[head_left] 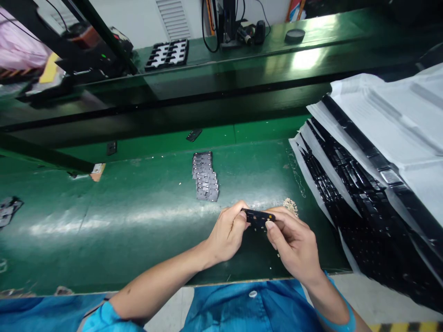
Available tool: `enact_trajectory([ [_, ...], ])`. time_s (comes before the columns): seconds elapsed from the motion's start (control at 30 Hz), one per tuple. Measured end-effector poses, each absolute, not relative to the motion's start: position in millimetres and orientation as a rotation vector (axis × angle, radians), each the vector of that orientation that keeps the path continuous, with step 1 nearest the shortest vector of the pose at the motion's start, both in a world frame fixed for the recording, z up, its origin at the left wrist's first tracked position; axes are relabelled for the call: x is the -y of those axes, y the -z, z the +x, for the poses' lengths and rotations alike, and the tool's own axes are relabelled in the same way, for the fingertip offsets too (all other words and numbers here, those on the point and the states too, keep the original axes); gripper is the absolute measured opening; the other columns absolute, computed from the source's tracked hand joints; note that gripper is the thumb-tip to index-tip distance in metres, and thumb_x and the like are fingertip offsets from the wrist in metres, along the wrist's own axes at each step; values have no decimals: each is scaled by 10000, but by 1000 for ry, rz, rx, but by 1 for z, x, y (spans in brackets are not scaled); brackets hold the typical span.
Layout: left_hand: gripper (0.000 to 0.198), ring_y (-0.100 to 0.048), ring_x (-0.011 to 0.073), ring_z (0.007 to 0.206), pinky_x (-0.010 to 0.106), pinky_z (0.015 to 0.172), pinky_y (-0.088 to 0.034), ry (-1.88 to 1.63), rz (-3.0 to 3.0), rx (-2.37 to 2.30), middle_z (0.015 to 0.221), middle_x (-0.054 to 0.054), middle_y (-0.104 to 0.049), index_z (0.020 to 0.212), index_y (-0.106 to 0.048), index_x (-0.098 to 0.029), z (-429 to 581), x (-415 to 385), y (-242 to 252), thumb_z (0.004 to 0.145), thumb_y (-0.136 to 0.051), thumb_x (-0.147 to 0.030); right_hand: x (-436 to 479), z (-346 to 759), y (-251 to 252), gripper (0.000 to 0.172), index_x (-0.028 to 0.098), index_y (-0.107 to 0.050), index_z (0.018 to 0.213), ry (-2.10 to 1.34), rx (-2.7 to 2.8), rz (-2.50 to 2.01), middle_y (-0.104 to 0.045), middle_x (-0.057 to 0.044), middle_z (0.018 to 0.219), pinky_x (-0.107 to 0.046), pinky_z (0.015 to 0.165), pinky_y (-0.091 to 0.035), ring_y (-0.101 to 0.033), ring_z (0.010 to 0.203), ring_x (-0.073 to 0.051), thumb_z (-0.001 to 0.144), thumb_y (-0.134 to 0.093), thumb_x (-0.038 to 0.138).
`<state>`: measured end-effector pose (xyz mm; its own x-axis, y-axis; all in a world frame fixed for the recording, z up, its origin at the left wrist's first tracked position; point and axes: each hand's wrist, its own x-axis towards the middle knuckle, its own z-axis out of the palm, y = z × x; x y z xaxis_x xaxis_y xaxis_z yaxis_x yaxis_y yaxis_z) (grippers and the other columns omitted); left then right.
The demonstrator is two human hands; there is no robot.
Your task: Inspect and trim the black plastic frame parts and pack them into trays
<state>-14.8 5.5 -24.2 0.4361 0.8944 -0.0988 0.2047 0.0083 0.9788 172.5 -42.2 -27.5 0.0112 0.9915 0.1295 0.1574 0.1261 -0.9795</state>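
Note:
Between my two hands, near the front edge of the table, is a small black plastic part (pixel 256 215) with a yellow-orange spot near its right end. My left hand (pixel 230 230) grips its left end, thumb on top. At the right end, my right hand (pixel 294 240) is closed with its thumb and fingertips on the part; whether a tiny piece sits in that pinch is too small to tell. Just beyond my right hand lies a pile of tiny beige pieces (pixel 290 206). A overlapping row of grey-black plastic parts (pixel 206 177) lies ahead of my left hand.
Stacked black trays with white sheets (pixel 346 170) rise on the right. A green shelf (pixel 207 83) spans the back, holding a black-and-white tray (pixel 168 54). Loose black parts lie at a dark part (pixel 194 134) and another (pixel 111 147); more grey parts (pixel 9 210) lie far left.

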Motion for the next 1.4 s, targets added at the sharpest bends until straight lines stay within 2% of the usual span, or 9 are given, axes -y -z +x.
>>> enact_trajectory([
  [0.53,109,-498,114,606,234,572,-371,-521,1669,-1016,743,-43,-558,927,-481,-217,-17,-5,25,1035,-496,-219,33,179,25,150,204,-730,1030,-1000,1155,-1295,-616,-4,868,-247,493,-451,-557,518,-85,1064,-597,263],
  [0.7,227,-689,225,899,386,869,-539,-369,2049,-951,1006,67,-727,1154,-670,-218,-22,-8,21,1103,-450,-242,28,181,22,184,190,-698,984,-1025,1136,-1329,-595,18,747,-264,538,-463,-571,533,-110,1064,-578,303],
  [0.83,346,-655,282,1173,440,1018,-526,-438,2030,-999,1333,121,-664,1390,-596,-240,-25,-16,14,1052,-623,-310,28,182,22,202,185,-699,1013,-1028,1168,-1364,-560,42,640,-272,547,-453,-551,523,-124,1067,-540,296],
  [0.9,292,-668,242,1094,371,944,-537,-545,1940,-986,1266,110,-684,1344,-615,-220,-23,-19,15,1071,-593,-322,27,181,22,184,185,-702,1023,-1039,1200,-1351,-571,41,657,-266,539,-450,-554,522,-119,1055,-539,264],
  [0.97,215,-672,197,923,316,840,-519,-627,1874,-971,1049,72,-716,1133,-679,-192,-21,-20,17,1110,-505,-316,26,180,21,171,188,-717,1055,-1040,1247,-1319,-601,30,720,-261,547,-466,-584,546,-115,1043,-553,236],
  [1.07,339,-634,158,740,285,745,-474,-675,1815,-985,804,23,-672,903,-673,-171,-19,-19,19,1123,-465,-324,25,178,19,179,198,-745,1105,-1000,1316,-1294,-642,-4,874,-261,574,-498,-622,597,-107,1052,-578,233],
  [1.2,336,-633,151,715,276,721,-464,-652,1736,-987,795,23,-683,905,-697,-164,-20,-17,15,1109,-499,-345,25,179,18,233,216,-755,1139,-909,1435,-1294,-666,-29,956,-292,660,-542,-646,674,-127,1067,-537,178],
  [1.3,328,-640,147,707,273,726,-475,-642,1687,-957,798,24,-690,943,-699,-158,-23,-16,10,1106,-500,-361,25,181,18,262,222,-754,1197,-860,1571,-1282,-727,-57,1016,-344,821,-565,-701,872,-185,1047,-555,143],
  [1.4,433,-618,136,653,261,694,-459,-624,1660,-937,691,7,-637,820,-663,-155,-25,-13,8,1120,-457,-390,28,180,17,278,245,-747,1269,-867,1544,-1300,-740,-64,1065,-346,841,-564,-702,949,-204,1044,-600,173],
])
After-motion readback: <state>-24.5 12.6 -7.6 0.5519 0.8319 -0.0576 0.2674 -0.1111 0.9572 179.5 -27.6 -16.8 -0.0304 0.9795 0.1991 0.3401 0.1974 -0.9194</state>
